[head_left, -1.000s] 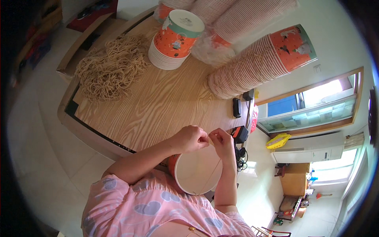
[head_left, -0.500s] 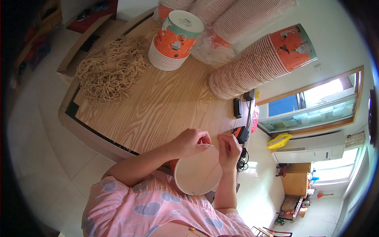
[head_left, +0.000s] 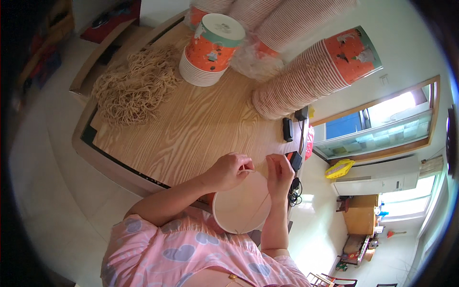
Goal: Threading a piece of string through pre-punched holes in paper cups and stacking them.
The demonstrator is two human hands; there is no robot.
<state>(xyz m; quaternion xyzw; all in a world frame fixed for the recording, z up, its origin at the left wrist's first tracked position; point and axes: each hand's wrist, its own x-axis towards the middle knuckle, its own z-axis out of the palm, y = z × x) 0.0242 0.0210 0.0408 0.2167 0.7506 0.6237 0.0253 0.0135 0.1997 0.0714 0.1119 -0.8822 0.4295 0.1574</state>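
A paper bucket (head_left: 239, 203) with a white inside lies at my lap, its open mouth facing me. My left hand (head_left: 233, 171) is above its far rim, fingers closed in a pinch on a short end of pale cord (head_left: 246, 171). My right hand (head_left: 279, 177) is at the right side of the rim, thumb and fingers pressed together on the cord; its tip is hard to make out. A thin strand crosses the bucket's mouth toward my right hand. The two hands are slightly apart.
A tangled heap of tan cords (head_left: 136, 88) lies on the wooden table (head_left: 167, 138). Beyond stand a short stack of orange-and-green paper buckets (head_left: 213, 50) and a long leaning stack (head_left: 306, 76) with cords. Bagged stacks (head_left: 296, 21) are behind. Small black devices (head_left: 287, 129) and cables sit at the right edge.
My hands have drawn a little further apart, the right one moving slightly up and right. More of the cord end shows at my left fingers. The bucket has shifted slightly.
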